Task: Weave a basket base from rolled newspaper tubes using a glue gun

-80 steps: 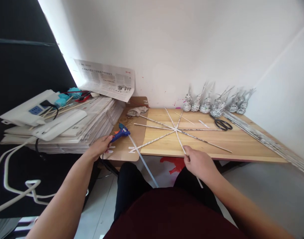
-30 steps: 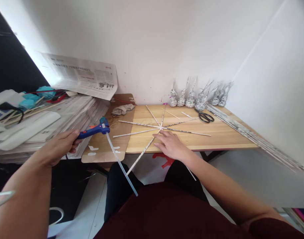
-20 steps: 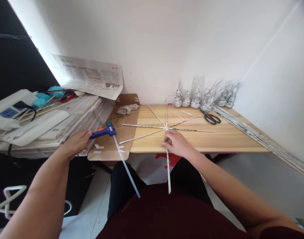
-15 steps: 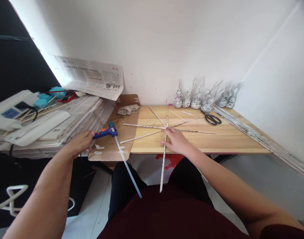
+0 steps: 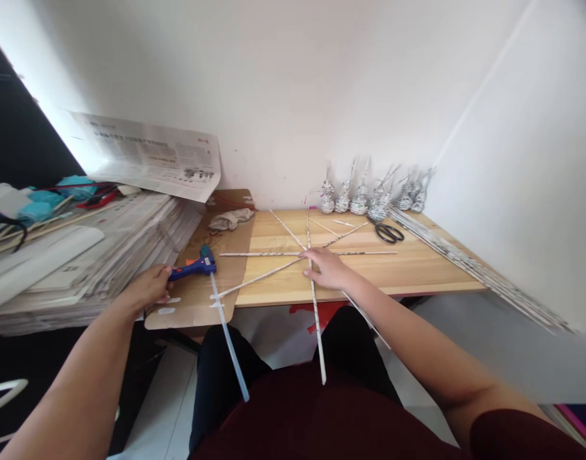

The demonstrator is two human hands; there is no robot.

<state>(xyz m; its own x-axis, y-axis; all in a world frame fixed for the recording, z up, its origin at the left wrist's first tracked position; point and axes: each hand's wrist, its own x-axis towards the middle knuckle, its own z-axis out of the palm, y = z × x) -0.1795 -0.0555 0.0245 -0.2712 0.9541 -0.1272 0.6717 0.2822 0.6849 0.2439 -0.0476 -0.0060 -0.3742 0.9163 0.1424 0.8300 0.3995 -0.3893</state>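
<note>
Counter (image 5: 398,275): pale wood against the wall, with brown cardboard (image 5: 192,314) on the left part; it bears the crossed paper rods.
Newspaper stack (image 5: 146,236): to the left, a loose printed sheet leaning above it.
Bundle of paper rods (image 5: 443,248): slanting along the right part and past the near edge.
Crossed paper rods (image 5: 317,326): radiating from one crossing near the middle, one rod reaching over the near edge towards the lap.
Glue gun (image 5: 206,260): blue, above the cardboard, its long glue stick (image 5: 232,345) trailing down towards the lap. A wide berth between stick and rods would, I judge, avoid a snag.
Right hand (image 5: 328,268): at the crossing, thumb and fingers slightly apart; whether they pinch a rod, I cannot tell. Light, flat pressure there should stop the rods skewing; even angles matter more than force.
Left hand (image 5: 151,285): closed round the glue gun's handle. A steady wrist, with the hot tip clear of the other fingers, seems wise.
Scissors (image 5: 389,234): black-handled, beside the bundle.
</note>
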